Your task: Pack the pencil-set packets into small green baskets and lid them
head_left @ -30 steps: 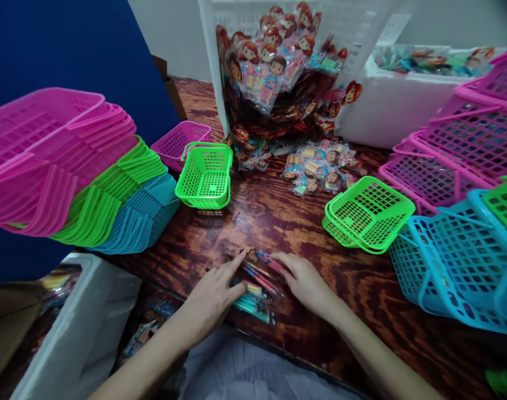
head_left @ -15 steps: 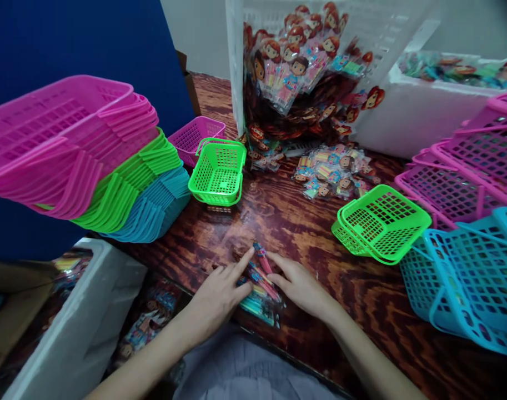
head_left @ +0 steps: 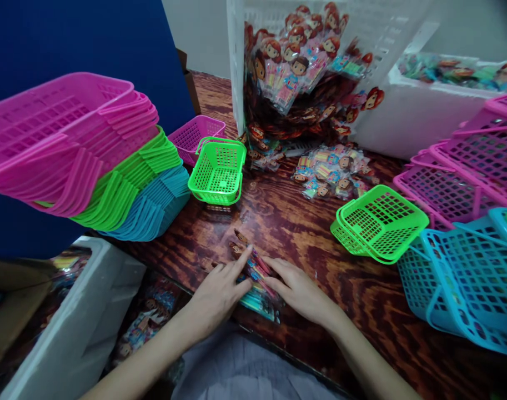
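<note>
— Where is the pile of packets [head_left: 259, 276] now?

— Low in the middle of the frame, flat on the wooden table [head_left: 295, 222] near its front edge, wedged between the two hands.

— And the hands?

— The left hand [head_left: 217, 294] lies open against the pile's left side, fingers spread, forefinger stretched along the packets. The right hand [head_left: 299, 289] is open too, fingers side by side, pressed to the right side. Neither is closed round anything.

— Any change from a second ago?

— The hands have drawn nearer each other and the packets sit tighter. Back then a blue-and-pink packet end poked out between the fingertips. Now two cartoon-head ends show just above the left forefinger, pointing to the upper left.

— What lies round about?

— Above the hands, left of centre, a green basket [head_left: 217, 172] stands upright, with a pink basket [head_left: 192, 136] just behind it. At the left edge leans a stack of nested baskets [head_left: 70, 150], pink over green over blue. Right of centre sit two green baskets [head_left: 380, 222], nested and tilted, with blue baskets [head_left: 465, 283] at the lower right. At the top a white crate [head_left: 235, 55] spills packets.
</note>
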Available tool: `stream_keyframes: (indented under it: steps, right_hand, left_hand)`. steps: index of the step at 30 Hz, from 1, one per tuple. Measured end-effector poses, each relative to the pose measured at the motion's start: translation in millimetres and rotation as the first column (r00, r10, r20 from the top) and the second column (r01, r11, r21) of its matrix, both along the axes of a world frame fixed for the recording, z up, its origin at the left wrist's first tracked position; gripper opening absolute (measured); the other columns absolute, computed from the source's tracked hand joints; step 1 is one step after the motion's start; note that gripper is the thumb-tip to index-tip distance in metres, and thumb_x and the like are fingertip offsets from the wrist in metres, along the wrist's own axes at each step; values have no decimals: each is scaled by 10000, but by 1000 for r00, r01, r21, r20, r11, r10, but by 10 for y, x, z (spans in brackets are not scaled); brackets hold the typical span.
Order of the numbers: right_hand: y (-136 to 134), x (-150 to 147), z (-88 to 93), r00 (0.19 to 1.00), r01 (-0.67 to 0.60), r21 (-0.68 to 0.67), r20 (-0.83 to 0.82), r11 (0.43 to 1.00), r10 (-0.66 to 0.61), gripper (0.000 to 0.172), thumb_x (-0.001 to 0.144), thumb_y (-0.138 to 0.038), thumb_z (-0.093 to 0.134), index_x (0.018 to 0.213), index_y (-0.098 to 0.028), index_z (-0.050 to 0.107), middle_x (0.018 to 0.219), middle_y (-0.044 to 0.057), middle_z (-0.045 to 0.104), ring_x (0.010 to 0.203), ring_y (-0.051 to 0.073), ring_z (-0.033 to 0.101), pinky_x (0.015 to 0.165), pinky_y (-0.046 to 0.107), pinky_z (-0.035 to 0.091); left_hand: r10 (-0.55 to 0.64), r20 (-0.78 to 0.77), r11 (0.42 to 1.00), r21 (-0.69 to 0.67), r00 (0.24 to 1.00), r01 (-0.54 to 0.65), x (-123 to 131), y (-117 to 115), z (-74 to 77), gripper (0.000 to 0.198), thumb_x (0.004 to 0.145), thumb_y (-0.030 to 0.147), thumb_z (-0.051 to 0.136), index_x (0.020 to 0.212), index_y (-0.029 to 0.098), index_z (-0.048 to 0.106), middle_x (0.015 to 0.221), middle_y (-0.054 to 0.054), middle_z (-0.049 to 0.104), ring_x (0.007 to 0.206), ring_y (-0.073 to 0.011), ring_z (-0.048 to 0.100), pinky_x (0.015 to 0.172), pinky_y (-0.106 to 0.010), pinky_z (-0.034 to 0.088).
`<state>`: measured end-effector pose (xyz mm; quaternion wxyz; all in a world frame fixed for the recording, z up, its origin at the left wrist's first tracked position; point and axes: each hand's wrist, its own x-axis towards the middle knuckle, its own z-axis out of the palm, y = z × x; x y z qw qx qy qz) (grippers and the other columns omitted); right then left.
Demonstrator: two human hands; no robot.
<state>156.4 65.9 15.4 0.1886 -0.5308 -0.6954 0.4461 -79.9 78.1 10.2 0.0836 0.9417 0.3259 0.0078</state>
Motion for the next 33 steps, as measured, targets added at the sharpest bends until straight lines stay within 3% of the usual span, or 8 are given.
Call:
stream_keyframes:
  steps: [10, 15, 19, 26, 33]
  right_hand:
    - [41, 30, 47, 992, -71, -43, -107, 997, 66, 623, 945, -429, 591, 1513, -251, 406, 1470, 85, 541, 1305, 242, 538, 1112, 415, 411]
    - [101, 34, 76, 985, -104, -29, -142, 994, 98, 539, 956, -259, 507, 1492, -258, 445, 1449, 52, 568, 1282, 221, 568, 1102, 396, 426]
    - [116, -24, 65, 996, -53, 6, -71, 999, 53, 531, 941, -181, 450, 1462, -278, 488, 1411, 33, 603, 1244, 210, 604, 1066, 370, 456]
    - [-64, 26, -21, 988, 60, 99, 135, 993, -73, 390, 943, -175, 467, 1288, -234, 637, 1287, 73, 683, 1145, 233, 655, 1010, 382, 494]
    - [-197, 50, 36, 968, 58, 143, 236, 988, -91, 359, 909, -76, 458, 1182, -217, 644, 1143, 68, 707, 1058, 232, 648, 945, 375, 505]
  left_hand:
    - [-14, 22, 1000, -2, 1000, 14, 3, 12, 16, 259, 867, 103, 586, 1104, 207, 585, 1661, -181, 20, 1091, -294, 588, 917, -435, 420]
    - [-12, 42, 1000, -13, 999, 12, -3, 7, 1, 268, 861, 86, 561, 1099, 208, 583, 1667, -161, 25, 1095, -278, 591, 901, -412, 420]
    - [-3, 59, 1000, -9, 998, 3, 9, 9, 0, 249, 846, 84, 586, 1061, 208, 571, 1672, -136, 4, 1174, -285, 552, 937, -408, 409]
    - [-3, 4, 1000, -3, 1000, 3, 21, -1, 32, 283, 843, 101, 623, 1096, 216, 570, 1671, -140, 2, 1106, -283, 569, 900, -417, 424]
    - [16, 21, 1000, -14, 1000, -16, -1, -18, -28, 269, 858, 86, 566, 1090, 219, 599, 1670, -118, 61, 1162, -299, 549, 937, -432, 421]
